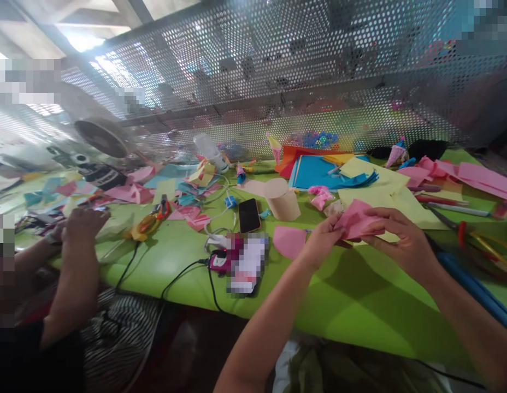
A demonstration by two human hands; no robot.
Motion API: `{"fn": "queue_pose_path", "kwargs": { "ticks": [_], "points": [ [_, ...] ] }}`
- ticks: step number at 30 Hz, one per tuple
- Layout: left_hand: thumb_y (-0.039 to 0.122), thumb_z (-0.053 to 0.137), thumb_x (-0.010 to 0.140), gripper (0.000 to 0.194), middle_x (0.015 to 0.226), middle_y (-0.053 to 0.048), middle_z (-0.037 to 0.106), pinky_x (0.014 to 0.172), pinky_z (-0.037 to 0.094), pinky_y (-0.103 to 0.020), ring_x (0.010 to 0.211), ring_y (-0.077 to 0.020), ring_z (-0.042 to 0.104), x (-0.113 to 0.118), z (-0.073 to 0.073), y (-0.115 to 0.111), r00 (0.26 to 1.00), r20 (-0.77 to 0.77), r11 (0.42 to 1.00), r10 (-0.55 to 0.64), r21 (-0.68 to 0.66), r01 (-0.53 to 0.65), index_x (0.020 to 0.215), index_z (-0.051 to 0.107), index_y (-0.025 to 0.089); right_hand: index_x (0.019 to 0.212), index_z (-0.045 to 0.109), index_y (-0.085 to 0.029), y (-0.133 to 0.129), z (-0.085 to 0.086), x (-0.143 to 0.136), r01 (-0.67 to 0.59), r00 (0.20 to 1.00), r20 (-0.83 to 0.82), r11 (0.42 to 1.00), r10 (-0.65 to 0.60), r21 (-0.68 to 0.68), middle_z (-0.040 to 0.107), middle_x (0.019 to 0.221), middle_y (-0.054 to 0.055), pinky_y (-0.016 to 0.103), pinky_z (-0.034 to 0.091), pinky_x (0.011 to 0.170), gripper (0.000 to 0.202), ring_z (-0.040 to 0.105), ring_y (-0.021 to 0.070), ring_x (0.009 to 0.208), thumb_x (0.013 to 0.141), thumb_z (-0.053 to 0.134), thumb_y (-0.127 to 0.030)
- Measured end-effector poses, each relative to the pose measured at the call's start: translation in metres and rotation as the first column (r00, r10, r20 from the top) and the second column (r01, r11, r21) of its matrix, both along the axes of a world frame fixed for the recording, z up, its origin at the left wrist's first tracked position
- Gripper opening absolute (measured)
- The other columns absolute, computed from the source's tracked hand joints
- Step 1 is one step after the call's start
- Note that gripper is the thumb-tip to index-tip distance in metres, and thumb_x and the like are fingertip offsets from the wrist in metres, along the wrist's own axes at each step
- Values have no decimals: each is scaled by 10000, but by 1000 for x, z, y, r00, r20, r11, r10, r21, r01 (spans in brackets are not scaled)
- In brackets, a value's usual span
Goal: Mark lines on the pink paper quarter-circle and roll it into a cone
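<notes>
Perforated grey metal mesh (302, 71) walls off the far side of your lime-green work table (360, 305), and no writing or brand on anything here can be read. Your left hand (325, 240) and right hand (401, 240) meet over the table's middle, both pinching a crumpled pink sheet of paper (355, 221): your left fingertips nip its lower left edge, while your right fingers curl over its right side, thumb beneath. At 10 o'clock from the paper stands a beige rolled card cylinder (283, 201), smooth and matte, with a glossy black phone (249, 215) lying flat just beside it. At 12 o'clock lie flat blue paper sheets (319, 172). Far off at 9 o'clock, a co-worker's hand (83, 224) rests closed among pink scraps.
</notes>
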State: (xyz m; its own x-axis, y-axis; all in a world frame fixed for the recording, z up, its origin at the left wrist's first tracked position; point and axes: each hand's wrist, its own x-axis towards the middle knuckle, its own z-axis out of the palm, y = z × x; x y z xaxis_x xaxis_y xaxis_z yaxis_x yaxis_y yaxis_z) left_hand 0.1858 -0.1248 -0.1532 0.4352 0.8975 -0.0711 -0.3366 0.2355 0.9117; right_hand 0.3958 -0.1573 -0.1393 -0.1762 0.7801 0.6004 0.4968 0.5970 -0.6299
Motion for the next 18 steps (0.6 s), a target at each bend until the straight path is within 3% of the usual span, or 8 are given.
{"fn": "queue_pose_path", "kwargs": {
  "ticks": [6, 12, 16, 18],
  "points": [
    [645, 625, 983, 569, 1095, -155, 782, 633, 598, -283, 763, -215, 781, -6, -2, 1, 984, 119, 982, -129, -121, 143, 1237, 700, 142, 916, 799, -305, 2, -3, 2, 126, 992, -16, 992, -126, 12, 751, 1052, 48, 449, 586, 869, 113, 737, 267, 1008, 939, 762, -410],
    [465, 776, 931, 397, 965, -110, 785, 596, 567, -261, 704, -203, 773, -5, -4, 2, 989, 136, 980, -54, -181, 79, 1149, 702, 142, 894, 769, -302, 0, 2, -1, 85, 995, -57, 996, -85, 11, 764, 1076, 42, 444, 585, 897, 107, 732, 261, 1028, 953, 748, -389],
    [664, 681, 946, 564, 923, -107, 768, 543, 546, -261, 657, -197, 753, -4, -6, 5, 986, 151, 967, -74, -229, 108, 1157, 705, 141, 920, 767, -308, -1, 3, 0, 50, 996, -75, 999, -50, -2, 757, 1110, 37, 434, 589, 898, 69, 733, 254, 1052, 952, 750, -366],
    [681, 712, 915, 585, 905, -95, 756, 524, 541, -257, 640, -192, 745, -4, -6, 5, 986, 159, 969, -56, -228, 92, 1146, 706, 143, 931, 769, -310, -2, 3, 0, 39, 997, -73, 999, -39, -6, 754, 1126, 36, 434, 590, 903, 53, 734, 252, 1060, 954, 749, -354]
  ]
}}
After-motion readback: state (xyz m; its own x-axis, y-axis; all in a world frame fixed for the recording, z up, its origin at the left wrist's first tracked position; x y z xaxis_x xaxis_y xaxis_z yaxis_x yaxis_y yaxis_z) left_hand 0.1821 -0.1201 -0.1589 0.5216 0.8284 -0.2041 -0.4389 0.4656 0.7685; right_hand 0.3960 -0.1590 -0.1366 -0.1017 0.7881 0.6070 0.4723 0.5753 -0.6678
